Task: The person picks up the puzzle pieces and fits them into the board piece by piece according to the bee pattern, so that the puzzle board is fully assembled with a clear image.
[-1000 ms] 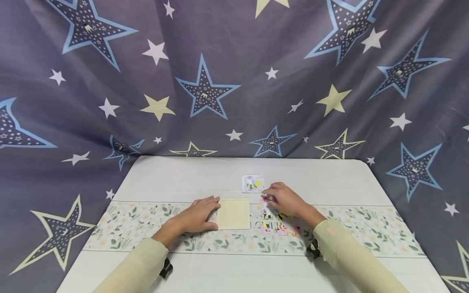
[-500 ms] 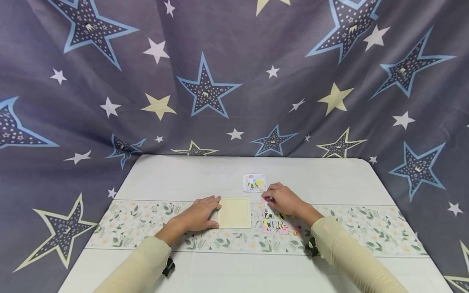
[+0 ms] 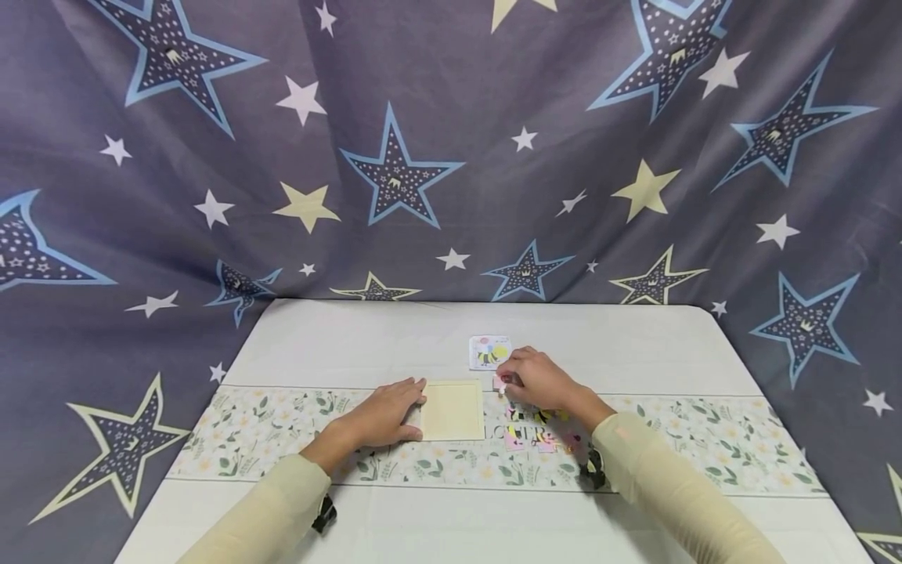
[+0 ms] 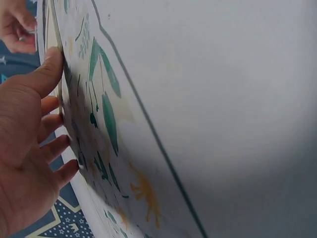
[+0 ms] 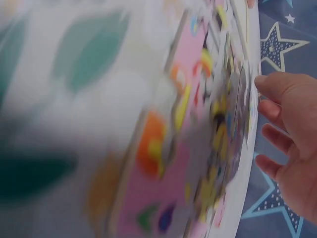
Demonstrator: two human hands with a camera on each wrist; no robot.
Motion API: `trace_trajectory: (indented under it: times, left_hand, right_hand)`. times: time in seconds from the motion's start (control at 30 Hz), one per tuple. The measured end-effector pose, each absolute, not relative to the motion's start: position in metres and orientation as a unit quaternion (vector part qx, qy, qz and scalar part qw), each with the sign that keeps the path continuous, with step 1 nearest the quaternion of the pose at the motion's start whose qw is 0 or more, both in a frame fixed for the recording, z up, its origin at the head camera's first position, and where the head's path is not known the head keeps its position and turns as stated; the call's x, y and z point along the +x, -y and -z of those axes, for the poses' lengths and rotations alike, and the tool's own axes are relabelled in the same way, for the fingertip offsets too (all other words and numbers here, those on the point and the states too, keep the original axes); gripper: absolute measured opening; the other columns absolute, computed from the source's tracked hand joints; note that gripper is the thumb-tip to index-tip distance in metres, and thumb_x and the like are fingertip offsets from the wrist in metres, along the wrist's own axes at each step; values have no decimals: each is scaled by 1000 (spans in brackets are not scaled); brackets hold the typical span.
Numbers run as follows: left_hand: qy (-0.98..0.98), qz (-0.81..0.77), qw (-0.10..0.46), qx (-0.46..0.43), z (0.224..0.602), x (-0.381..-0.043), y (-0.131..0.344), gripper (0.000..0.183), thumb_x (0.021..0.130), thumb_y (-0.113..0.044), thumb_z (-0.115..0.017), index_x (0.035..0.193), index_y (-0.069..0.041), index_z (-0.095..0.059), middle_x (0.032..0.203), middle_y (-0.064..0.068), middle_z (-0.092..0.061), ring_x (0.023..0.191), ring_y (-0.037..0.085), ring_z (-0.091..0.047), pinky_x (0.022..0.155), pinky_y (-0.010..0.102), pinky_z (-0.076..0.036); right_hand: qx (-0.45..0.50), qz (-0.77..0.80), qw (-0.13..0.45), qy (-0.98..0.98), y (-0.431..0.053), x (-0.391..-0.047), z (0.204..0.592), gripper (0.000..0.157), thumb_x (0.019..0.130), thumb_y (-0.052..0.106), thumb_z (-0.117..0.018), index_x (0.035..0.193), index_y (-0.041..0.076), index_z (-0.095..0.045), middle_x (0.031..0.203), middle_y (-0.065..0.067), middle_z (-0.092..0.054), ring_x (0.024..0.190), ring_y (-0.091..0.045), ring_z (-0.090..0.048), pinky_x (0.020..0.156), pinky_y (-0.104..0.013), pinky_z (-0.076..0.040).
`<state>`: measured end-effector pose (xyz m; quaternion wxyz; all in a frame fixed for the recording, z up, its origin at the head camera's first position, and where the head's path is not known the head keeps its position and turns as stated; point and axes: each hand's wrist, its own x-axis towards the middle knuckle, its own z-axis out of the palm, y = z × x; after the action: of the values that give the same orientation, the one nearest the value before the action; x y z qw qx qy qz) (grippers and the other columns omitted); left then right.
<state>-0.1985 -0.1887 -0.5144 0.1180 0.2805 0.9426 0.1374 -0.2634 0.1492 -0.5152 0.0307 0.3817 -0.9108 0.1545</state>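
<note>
A pale wooden puzzle tray with a raised rim lies flat near the middle of the table. My left hand rests at its left edge, thumb and fingers along the rim; the left wrist view shows those fingers fairly straight and apart. Just right of the tray, my right hand pinches a small pink-and-white puzzle piece between thumb and fingertips. Several other puzzle pieces, pink with bee parts, lie below and under that hand. In the right wrist view, blurred pink pieces lie before the right hand.
A small picture card showing a bee lies behind the tray, close to the right hand's fingers. A flowered runner crosses the white table. A star-patterned curtain hangs behind the table's far edge.
My right hand has shifted slightly left toward the tray with the puzzle piece, away from the other pieces. My left hand stays at the tray's left edge.
</note>
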Motion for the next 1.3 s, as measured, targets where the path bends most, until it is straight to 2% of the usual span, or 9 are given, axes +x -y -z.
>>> trace_trajectory:
  times: [0.2,0.4,0.63,0.97,1.3]
  left_hand:
    - [-943,-140,116,279,513,-198,190,65,92,-46,-72,143,-10,-55,165,11,-35,155,32,-31,125,55,-29]
    - [-942,-139,118,281,510,-198,190,65,92,-46,-72,143,-9,-55,165,13,-36,154,33,-31,125,55,-29]
    - [-942,-139,121,279,508,-198,190,64,92,-45,-73,142,-8,-56,164,14,-36,154,35,-32,125,55,-30]
    - [-940,-143,127,284,512,-197,191,65,92,-46,-73,142,-8,-56,164,15,-37,153,36,-33,125,54,-30]
    - [-940,-153,122,280,513,-196,192,64,91,-46,-73,142,-10,-55,165,12,-36,154,34,-32,125,55,-30]
  right_hand:
    - [389,-161,22,907,-125,-261,510,26,94,20,-71,119,12,-74,110,-3,-71,110,-24,-64,102,-44,-52]
    - [401,-173,26,899,-103,-260,512,27,94,19,-72,120,12,-74,108,-2,-72,108,-23,-64,99,-43,-53]
    - [405,-175,30,897,-76,-261,514,25,95,22,-72,119,16,-74,108,0,-72,108,-21,-64,102,-40,-52]
    - [390,-169,5,905,-54,-255,520,25,93,23,-72,118,19,-75,108,2,-71,115,-22,-62,105,-43,-51]
    - [405,-151,16,902,-36,-252,521,21,93,24,-72,113,21,-77,106,3,-72,113,-21,-63,99,-43,-53]
